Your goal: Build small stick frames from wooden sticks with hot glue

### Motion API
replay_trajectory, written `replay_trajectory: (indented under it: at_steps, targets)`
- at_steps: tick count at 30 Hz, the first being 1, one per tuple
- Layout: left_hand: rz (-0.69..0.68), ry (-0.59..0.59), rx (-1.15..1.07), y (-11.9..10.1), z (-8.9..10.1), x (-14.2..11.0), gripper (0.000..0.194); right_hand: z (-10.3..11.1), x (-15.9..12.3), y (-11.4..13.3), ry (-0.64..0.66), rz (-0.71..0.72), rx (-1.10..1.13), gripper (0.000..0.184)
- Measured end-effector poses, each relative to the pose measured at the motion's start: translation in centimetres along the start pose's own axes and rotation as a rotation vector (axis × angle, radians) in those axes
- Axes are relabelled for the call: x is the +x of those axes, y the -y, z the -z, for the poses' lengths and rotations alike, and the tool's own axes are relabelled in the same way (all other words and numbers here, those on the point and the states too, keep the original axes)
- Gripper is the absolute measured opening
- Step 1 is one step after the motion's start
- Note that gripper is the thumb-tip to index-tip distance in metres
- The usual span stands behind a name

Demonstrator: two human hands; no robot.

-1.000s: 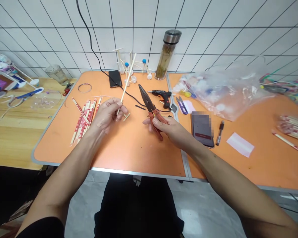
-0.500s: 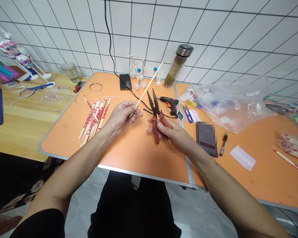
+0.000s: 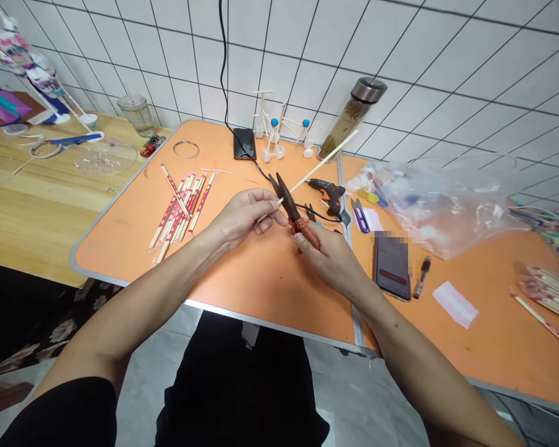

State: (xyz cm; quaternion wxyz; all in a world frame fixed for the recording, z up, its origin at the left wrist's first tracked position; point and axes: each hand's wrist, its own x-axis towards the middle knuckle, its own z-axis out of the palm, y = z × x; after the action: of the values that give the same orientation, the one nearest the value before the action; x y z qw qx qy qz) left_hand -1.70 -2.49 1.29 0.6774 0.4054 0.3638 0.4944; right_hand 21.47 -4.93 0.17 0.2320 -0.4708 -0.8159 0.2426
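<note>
Between the fingertips of my left hand (image 3: pixel 254 214) is a thin wooden chopstick (image 3: pixel 323 162), slanting up to the right. My right hand (image 3: pixel 323 248) is wrapped round the orange-red handles of long-nose pliers (image 3: pixel 291 208). The pliers' jaws cross the chopstick just beyond my left fingertips; whether they bite on it I cannot tell. Left of my hands lies a pile of chopsticks in red-printed wrappers (image 3: pixel 181 208). Small models made of sticks with blue caps (image 3: pixel 274 133) stand at the back near the wall.
A glue gun (image 3: pixel 328 194), purple thread snips (image 3: pixel 361 217) and a phone (image 3: pixel 391 267) lie to the right. Behind stands a tea bottle (image 3: pixel 351 118). A clear plastic bag (image 3: pixel 428 205) spreads over the right side. A black phone (image 3: pixel 245 144) and a wire coil (image 3: pixel 186 149) lie at the back left.
My right hand has brought the pliers onto the chopstick, and their jaws have moved closer together. The chopstick has tipped lower to the right. The view has shifted slightly.
</note>
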Motion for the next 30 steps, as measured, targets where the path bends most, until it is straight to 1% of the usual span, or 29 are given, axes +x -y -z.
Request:
replay_trajectory:
  at_steps: [5,7,10,13,19,23,26,30]
  targets:
    - [0.145,0.0,-0.04,-0.17,-0.4,-0.09,0.02,-0.26,0.09,-0.28,-0.018,0.002,-0.134,0.036]
    - [0.188,0.001,-0.064,-0.25,-0.39,-0.09,0.022,-0.28,0.08,-0.31,-0.008,-0.003,-0.169,0.038]
    - [0.232,-0.004,-0.1,-0.19,-0.25,0.01,0.021,-0.26,0.04,-0.23,0.016,-0.014,-0.21,0.04]
    - [0.247,-0.01,-0.118,0.02,-0.08,0.17,0.02,-0.36,-0.01,-0.26,0.01,-0.007,-0.253,0.041]
    - [0.25,-0.013,-0.12,0.48,0.17,0.44,0.023,-0.69,-0.04,-0.69,-0.047,0.066,-0.301,0.044]
    - [0.246,-0.02,-0.114,0.59,0.2,0.51,0.023,-0.67,0.01,-0.64,-0.024,0.042,-0.334,0.046]
    - [0.243,-0.029,-0.106,0.53,0.15,0.46,0.026,-0.62,0.03,-0.51,-0.009,0.026,-0.335,0.044]
    - [0.245,-0.031,-0.103,0.51,0.16,0.43,0.026,-0.58,0.01,-0.44,-0.025,0.047,-0.33,0.04]
